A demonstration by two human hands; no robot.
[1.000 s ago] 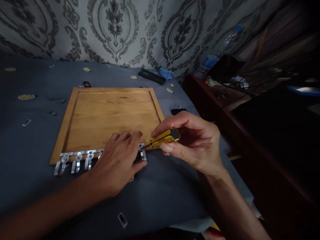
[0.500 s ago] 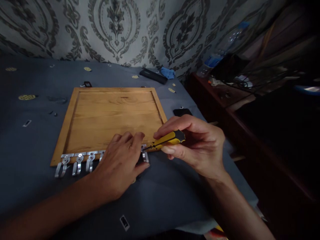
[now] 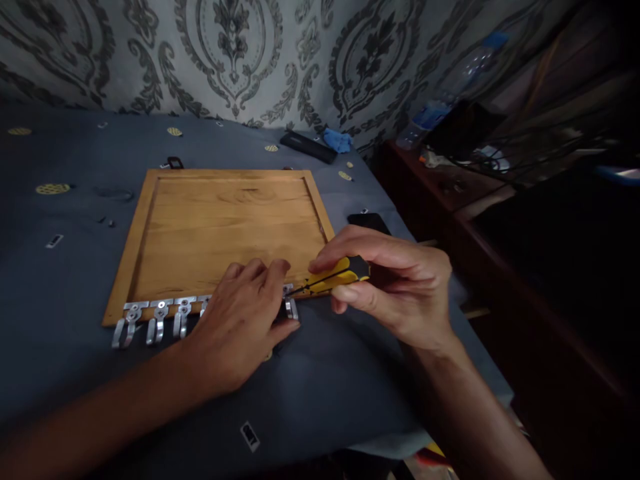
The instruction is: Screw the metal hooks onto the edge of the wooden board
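A wooden board (image 3: 240,227) with a raised frame lies flat, with a silver hook rail (image 3: 163,305) along its near edge. Several double hooks hang from the rail, fixed with cross-head screws; its middle is hidden under my left hand (image 3: 245,317). That hand grips the rail, thumb beside the rightmost hook (image 3: 292,309) and fingers over the board. Between the thumb and fingers of my right hand (image 3: 395,283) is a yellow and black screwdriver (image 3: 335,275). Its shaft points left, the tip down at the rail by the last hook; the screw there cannot be made out.
A dark blue cloth (image 3: 320,400) covers the surface. Beyond the board lie a black case (image 3: 309,146) and a blue crumpled cloth (image 3: 338,140). A black phone-like object (image 3: 369,222) lies right of it. A plastic bottle (image 3: 430,115) stands on the side shelf.
The view has shifted slightly. My right fingers have moved a little on the screwdriver handle, which appears turned. My left hand keeps its place on the rail.
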